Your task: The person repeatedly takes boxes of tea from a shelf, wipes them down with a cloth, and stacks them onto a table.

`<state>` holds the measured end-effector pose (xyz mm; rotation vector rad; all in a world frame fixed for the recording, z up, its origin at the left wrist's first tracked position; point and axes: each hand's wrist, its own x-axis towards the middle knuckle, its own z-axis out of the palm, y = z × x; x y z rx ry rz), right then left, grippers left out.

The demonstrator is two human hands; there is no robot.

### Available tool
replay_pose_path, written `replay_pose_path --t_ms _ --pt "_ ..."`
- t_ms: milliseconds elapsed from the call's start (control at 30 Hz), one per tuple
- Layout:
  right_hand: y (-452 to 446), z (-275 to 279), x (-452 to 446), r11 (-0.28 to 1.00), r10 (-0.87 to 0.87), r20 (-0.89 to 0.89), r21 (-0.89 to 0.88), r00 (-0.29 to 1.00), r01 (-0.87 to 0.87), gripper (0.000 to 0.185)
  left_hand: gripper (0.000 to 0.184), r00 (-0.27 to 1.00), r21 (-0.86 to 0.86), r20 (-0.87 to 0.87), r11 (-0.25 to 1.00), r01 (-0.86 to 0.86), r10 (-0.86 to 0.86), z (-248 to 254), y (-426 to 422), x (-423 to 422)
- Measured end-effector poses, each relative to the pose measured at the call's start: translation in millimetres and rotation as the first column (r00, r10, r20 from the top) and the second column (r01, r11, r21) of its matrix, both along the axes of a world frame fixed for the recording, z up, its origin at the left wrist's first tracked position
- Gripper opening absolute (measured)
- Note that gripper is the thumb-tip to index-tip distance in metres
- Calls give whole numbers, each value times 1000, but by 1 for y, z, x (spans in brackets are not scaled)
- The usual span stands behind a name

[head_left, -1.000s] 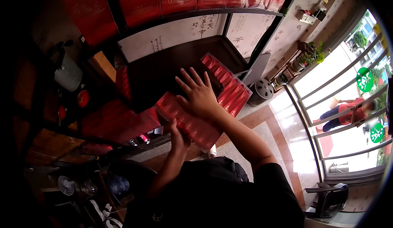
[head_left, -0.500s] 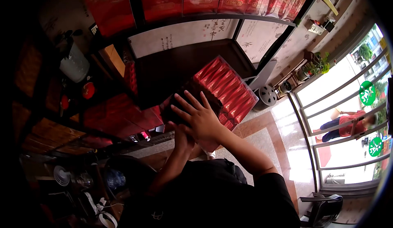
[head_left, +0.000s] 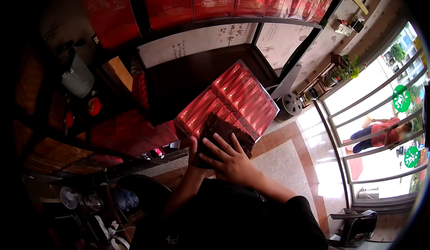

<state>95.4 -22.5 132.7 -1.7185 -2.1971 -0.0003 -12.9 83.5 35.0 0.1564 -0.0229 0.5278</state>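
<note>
A clear box (head_left: 242,98) packed with rows of shiny red packets lies tilted in front of me, at the edge of a dark shelf. Over its near side spreads a dark brown cloth (head_left: 228,131) with a ruffled edge. My right hand (head_left: 235,162) lies flat on this cloth, fingers outstretched and apart. Close beside it, at the near left corner of the box, is my left hand (head_left: 193,162). Its thumb points up along the box edge, and its other fingers are hidden behind the cloth and box.
Red gift packages (head_left: 215,1) line the shelf above. A grey pot (head_left: 78,79) and a wooden block (head_left: 118,73) stand at left. Near the wall is a round metal bin (head_left: 292,104). A person in red (head_left: 383,133) is outside the glass doors. Folded chairs (head_left: 358,225) stand at lower right.
My right hand and the cloth have moved down toward me across the box, uncovering more red packets on its left. The left hand has shifted slightly down, its thumb now showing.
</note>
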Motion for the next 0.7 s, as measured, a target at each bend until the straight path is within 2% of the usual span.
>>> replay_pose_path --t_ms 33,100,133,200,233,300,433,500,700 --pt "0 1 1 1000 -1 -14 13 1000 1 58 87 1000 2 0 1000 7 -7 8 0 1" --pt "0 5 1 1000 -4 -46 11 999 5 58 75 973 -136 223 986 93 -60 27 0 2" --pt "0 7 0 1000 0 -78 8 997 1 59 75 973 -135 222 986 97 -65 27 1 2" --pt "0 8 -1 1000 -9 -77 5 997 9 59 68 999 -56 48 998 -14 17 26 2 1" --pt "0 8 -2 1000 -14 -74 0 997 14 58 68 999 -55 47 998 -12 14 27 2 0" --pt "0 9 -5 999 -35 -56 3 998 35 57 67 968 -47 -233 993 -109 95 32 0 -2" --pt "-1 2 -13 995 -95 8 42 995 95 50 67 970 38 -225 996 -84 90 42 4 -5" --pt "-3 0 -14 995 -78 -22 58 997 79 48 68 960 68 -256 993 -96 111 44 5 -4" --pt "-7 -5 -13 997 -45 -59 65 997 49 41 70 954 50 -278 993 -107 117 51 5 -4"
